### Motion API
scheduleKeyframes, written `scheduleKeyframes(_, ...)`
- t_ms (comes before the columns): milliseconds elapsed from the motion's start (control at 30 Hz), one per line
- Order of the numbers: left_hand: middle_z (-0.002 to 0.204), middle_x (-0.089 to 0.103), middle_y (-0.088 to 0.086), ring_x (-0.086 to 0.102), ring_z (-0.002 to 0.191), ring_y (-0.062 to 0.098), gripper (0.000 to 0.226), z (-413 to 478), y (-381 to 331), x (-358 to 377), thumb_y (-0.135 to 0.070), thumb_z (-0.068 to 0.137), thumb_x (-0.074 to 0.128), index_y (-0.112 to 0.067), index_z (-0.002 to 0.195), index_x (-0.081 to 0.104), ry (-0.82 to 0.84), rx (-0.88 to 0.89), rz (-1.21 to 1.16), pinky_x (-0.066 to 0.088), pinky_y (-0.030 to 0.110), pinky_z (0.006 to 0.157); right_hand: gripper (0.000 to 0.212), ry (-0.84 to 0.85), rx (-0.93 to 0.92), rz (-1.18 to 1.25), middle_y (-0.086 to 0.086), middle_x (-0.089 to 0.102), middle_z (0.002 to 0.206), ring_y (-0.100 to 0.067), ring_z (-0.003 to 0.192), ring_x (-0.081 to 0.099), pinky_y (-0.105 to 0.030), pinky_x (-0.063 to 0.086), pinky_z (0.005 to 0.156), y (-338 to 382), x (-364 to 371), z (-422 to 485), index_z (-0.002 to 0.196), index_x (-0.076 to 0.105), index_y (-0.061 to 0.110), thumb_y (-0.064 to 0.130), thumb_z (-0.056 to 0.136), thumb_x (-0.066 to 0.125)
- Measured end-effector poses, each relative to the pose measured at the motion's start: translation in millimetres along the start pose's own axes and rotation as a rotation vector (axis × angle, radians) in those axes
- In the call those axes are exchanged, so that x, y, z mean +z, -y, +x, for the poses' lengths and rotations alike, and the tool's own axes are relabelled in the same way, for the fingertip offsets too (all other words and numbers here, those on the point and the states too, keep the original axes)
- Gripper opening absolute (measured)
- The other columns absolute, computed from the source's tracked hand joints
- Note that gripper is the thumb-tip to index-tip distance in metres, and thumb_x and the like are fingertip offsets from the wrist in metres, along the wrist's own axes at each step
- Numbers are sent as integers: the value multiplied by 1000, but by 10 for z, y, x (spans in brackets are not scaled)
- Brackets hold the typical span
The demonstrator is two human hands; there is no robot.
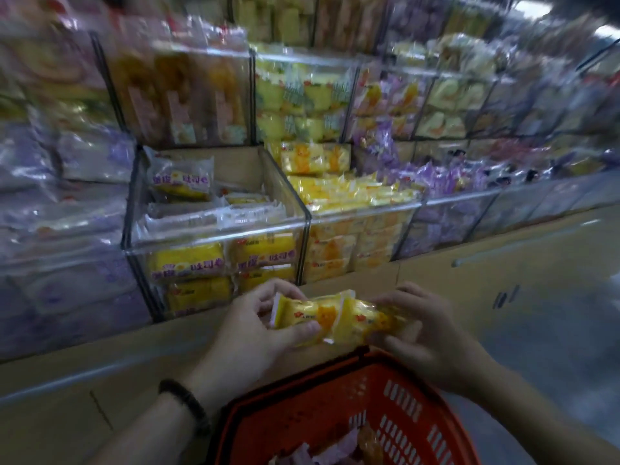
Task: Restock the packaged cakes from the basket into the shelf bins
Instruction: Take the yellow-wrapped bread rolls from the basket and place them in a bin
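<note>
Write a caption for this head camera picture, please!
Left hand and right hand hold yellow packaged cakes above the orange basket, before clear shelf bins.

I am in a shop, standing at a self-serve snack display. Tiers of clear plastic shelf bins (214, 229) run along in front of me, parted by see-through walls, and each is heaped with one kind of sealed, printed cake: yellow packets (352, 193) in one, purple packets (446, 179) in the next. An orange plastic shopping basket (419, 414) sits just below me, and an upper row (295, 92) of bins holds more wrapped goods.
</note>
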State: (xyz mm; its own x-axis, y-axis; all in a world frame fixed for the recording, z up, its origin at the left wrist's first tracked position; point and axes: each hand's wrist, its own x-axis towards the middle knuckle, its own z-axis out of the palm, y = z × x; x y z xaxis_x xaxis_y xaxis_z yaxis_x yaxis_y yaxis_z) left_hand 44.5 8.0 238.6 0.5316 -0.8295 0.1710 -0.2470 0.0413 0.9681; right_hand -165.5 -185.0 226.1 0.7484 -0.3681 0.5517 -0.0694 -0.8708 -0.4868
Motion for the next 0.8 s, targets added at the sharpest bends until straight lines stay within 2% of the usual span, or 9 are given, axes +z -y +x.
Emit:
scheduleKeyframes(133,87,79,-5,76,78,12,30,256,-724,-182,-42,64,89,-39,91,75,8,183,163,58,25,61,38,-165,-96,-7,11,70,101,-15,91,70,-36,55,73,142,-598,389,109,77,26,30,74,92)
scheduleKeyframes(167,85,79,-3,75,77,14,34,356,-859,-225,-48,62,88,-41,92,74,-2,207,192,57,28,61,38,-190,-104,-23,10,71,100,-15,91,70,-35,56,73,168,-722,490,109,76,25,35,75,90)
scheduleKeyframes(233,84,76,11,72,79,32,40,596,-1075,-304,-56,63,87,-40,96,72,-6,254,274,55,41,64,38,-208,-100,-77,10,72,99,-14,90,70,-31,56,72,197,-941,667,110,74,25,40,77,87)
scheduleKeyframes(300,86,75,18,70,82,39,39,850,-1249,-377,-51,67,90,-36,97,72,-2,270,322,56,43,73,33,-205,-91,-155,12,69,99,-10,89,67,-29,56,70,191,-1104,845,108,71,25,31,79,86)
scheduleKeyframes(400,92,79,1,70,83,15,36,1256,-1427,-458,-35,68,94,-28,96,72,-16,268,316,58,39,76,28,-206,-113,-262,10,66,99,-5,88,64,-26,52,68,159,-1259,1112,106,67,26,29,81,80)
scheduleKeyframes(500,115,71,1,67,100,19,36,1745,-1513,-495,-33,70,95,-29,98,73,-45,269,383,59,35,76,44,-275,-94,-328,4,67,103,-15,90,64,-38,56,70,107,-1324,1395,120,66,27,37,78,79)
scheduleKeyframes(633,116,73,-6,70,102,18,37,2429,-1510,-509,-31,68,96,-30,96,72,-61,299,429,61,46,89,47,-320,-42,-416,5,60,100,-19,88,62,-43,58,71,47,-1394,1851,127,66,27,31,83,83)
scheduleKeyframes(733,99,73,0,67,85,20,32,2785,-1281,-501,-36,70,96,-34,93,73,-120,331,531,60,39,74,47,-257,39,-460,3,63,110,-23,99,62,-48,59,84,-56,-1456,2220,131,64,30,29,87,81)
scheduleKeyframes(800,86,67,-1,59,74,16,25,2877,-1095,-496,-34,77,92,-36,92,73,-141,380,605,48,29,60,46,-230,32,-527,7,64,112,-21,102,62,-47,56,92,-125,-1423,2457,133,62,32,32,90,78)
